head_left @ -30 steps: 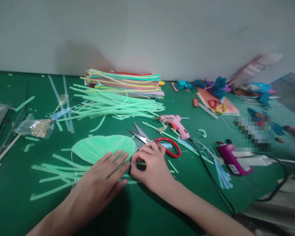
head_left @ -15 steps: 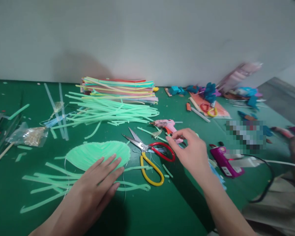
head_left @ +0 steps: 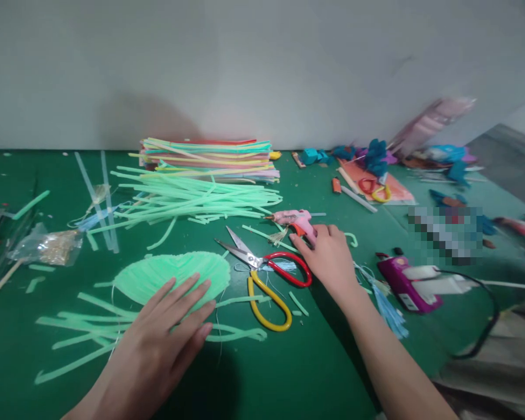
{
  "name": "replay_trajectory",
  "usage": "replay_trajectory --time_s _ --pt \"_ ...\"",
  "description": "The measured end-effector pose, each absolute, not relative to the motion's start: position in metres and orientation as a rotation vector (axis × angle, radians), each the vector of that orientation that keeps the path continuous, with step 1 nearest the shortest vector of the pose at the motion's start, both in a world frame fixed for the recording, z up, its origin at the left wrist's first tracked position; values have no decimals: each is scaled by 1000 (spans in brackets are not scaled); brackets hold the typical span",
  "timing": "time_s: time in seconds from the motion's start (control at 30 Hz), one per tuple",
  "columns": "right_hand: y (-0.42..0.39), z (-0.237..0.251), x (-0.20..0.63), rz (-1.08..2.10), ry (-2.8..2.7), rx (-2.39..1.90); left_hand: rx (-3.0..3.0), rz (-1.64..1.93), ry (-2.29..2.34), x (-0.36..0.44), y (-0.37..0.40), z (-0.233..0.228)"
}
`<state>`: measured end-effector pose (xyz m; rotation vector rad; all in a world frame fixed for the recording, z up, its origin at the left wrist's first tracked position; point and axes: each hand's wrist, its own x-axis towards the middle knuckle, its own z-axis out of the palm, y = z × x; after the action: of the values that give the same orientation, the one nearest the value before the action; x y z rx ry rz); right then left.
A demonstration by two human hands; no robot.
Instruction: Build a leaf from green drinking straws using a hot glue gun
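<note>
Your right hand (head_left: 328, 256) has swung away from the green piece and come down on the pink glue gun (head_left: 298, 221), fingers now curled over its handle end where half a second ago they only hovered above it; whether the grip has fully closed I can't tell from here. Your left hand (head_left: 161, 335) hasn't budged: palm down, fingers spread flat, fingertips pressing the near edge of the leaf-shaped green straw piece (head_left: 175, 275) on the green table (head_left: 289, 373). That piece lies just left of the scissors (head_left: 262, 268), which rest open, red loop beside your right wrist, yellow loop nearer you. Loose green straw strips (head_left: 91, 326) fan out around and under your left hand. Farther back, a pile of long green straws (head_left: 192, 198) sits in front of a stack of coloured sheets (head_left: 210, 154) against the wall. To the right, a purple glue gun (head_left: 409, 283) lies with its black cord trailing off.
</note>
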<state>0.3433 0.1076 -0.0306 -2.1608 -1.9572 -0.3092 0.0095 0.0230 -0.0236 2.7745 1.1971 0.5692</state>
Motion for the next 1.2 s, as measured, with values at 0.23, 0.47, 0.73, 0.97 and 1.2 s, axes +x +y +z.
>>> replay_trajectory --time_s 0.23,0.47,0.73,0.97,1.2 --pt "106 -17 336 -90 -1564 -2181 2638 638 1425 30 19 -17" --pt "79 -3 308 117 -1575 -1959 2525 624 1698 66 17 -16" --pt "54 -8 283 63 -1754 -1707 2345 806 1751 60 25 -7" --pt "52 -18 288 -68 -1930 -1601 2339 881 1726 58 25 -1" --pt "51 -22 287 -117 -1983 -1615 2363 922 1739 59 24 -2"
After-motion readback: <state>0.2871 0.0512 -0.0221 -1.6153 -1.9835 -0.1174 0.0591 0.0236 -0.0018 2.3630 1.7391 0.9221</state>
